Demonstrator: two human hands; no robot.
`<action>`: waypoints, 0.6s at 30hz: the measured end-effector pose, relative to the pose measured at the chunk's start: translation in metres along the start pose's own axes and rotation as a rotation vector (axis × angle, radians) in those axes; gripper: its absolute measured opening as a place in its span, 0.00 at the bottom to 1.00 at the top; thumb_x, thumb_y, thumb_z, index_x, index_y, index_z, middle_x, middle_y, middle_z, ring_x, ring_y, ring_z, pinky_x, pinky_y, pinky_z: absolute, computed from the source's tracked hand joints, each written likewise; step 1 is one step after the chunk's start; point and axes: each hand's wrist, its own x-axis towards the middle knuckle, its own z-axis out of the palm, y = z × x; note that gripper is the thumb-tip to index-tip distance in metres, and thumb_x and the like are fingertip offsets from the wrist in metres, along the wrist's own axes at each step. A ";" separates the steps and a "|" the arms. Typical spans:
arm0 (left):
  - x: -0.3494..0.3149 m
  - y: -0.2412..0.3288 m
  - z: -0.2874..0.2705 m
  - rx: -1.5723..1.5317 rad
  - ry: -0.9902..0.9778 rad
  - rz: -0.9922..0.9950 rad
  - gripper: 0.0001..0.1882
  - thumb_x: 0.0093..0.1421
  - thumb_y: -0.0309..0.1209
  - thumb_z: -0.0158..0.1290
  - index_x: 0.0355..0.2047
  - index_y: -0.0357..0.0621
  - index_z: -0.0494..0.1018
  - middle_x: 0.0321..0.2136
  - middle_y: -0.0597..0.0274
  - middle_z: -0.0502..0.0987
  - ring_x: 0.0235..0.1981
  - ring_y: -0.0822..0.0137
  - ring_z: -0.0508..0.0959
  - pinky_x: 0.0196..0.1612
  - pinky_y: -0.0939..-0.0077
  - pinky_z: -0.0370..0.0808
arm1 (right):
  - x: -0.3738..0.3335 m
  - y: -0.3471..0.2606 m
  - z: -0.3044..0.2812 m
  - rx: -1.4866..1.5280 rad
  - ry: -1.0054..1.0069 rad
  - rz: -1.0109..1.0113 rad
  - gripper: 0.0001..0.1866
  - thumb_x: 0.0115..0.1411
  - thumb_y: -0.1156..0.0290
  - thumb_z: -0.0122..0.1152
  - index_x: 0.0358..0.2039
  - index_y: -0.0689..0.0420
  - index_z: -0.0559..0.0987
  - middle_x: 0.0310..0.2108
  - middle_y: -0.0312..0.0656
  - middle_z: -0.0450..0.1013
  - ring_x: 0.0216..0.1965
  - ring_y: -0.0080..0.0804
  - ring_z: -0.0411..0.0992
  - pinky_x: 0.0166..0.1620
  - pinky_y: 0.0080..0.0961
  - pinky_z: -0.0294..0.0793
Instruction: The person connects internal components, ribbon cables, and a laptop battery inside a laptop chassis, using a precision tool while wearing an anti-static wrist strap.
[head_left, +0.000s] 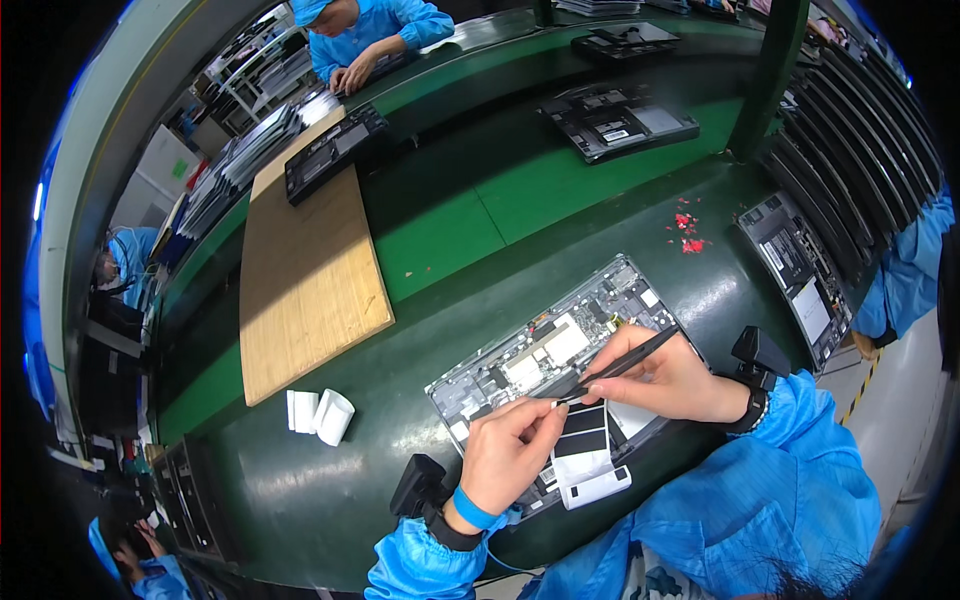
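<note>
Nearest: wearer's blue jacket (720, 510), lower right, a sleeve running to each hand.

Left to right from there:
- Far left, low: co-worker in blue (160, 575) at the rim, black trays (190, 500) on the near end of the dark green bench (250, 470).
- Stack of thin panels (235, 160) along the far side, upper left.
- Wooden board (310, 310) lying on the bench, dark laptop base (335, 155) resting on its far end. Two white curled pieces (333, 415) just beside the near end.
- Top: another co-worker (375, 35), blue cap, both hands down at the work surface.
- Left hand (510, 445): thumb and forefinger pinched on the upper edge of a white strip with black pads (582, 445). Blue band (472, 510) and a black strapped module (418, 485) on that wrist.
- Work unit: opened laptop chassis (545, 350), internals up, at an angle on the bench under both hands. The strip hangs over its near edge, lower end curled.
- Right hand (675, 380): gripping a slim black tool (640, 352), tip at the left fingertips. Black module (760, 350) at that wrist too.
- Beyond: second open chassis (620, 125) on the green mat.
- Red scraps (690, 243) on the bench.
- Right: third open chassis (795, 275), next to a row of black panels (850, 150); blue sleeve (910, 270) of someone else behind.
</note>
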 end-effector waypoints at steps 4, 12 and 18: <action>-0.001 -0.002 0.000 0.003 0.004 -0.011 0.07 0.52 0.28 0.56 0.28 0.35 0.75 0.20 0.58 0.76 0.18 0.75 0.74 0.22 0.83 0.68 | 0.000 -0.002 0.002 -0.020 0.023 0.015 0.08 0.53 0.77 0.59 0.34 0.64 0.73 0.32 0.40 0.71 0.35 0.24 0.74 0.38 0.18 0.75; 0.000 0.001 -0.001 0.009 0.014 -0.045 0.08 0.52 0.28 0.56 0.27 0.34 0.75 0.19 0.58 0.75 0.17 0.75 0.73 0.21 0.83 0.68 | 0.001 0.000 0.001 -0.225 0.034 -0.107 0.08 0.52 0.77 0.60 0.33 0.63 0.74 0.31 0.39 0.72 0.33 0.25 0.74 0.35 0.18 0.76; -0.002 0.002 -0.006 -0.039 0.014 -0.042 0.07 0.53 0.27 0.54 0.27 0.32 0.74 0.18 0.59 0.74 0.17 0.76 0.71 0.21 0.83 0.66 | 0.002 -0.006 0.003 -0.032 0.019 -0.057 0.06 0.53 0.80 0.58 0.32 0.65 0.72 0.30 0.42 0.72 0.34 0.27 0.75 0.36 0.20 0.76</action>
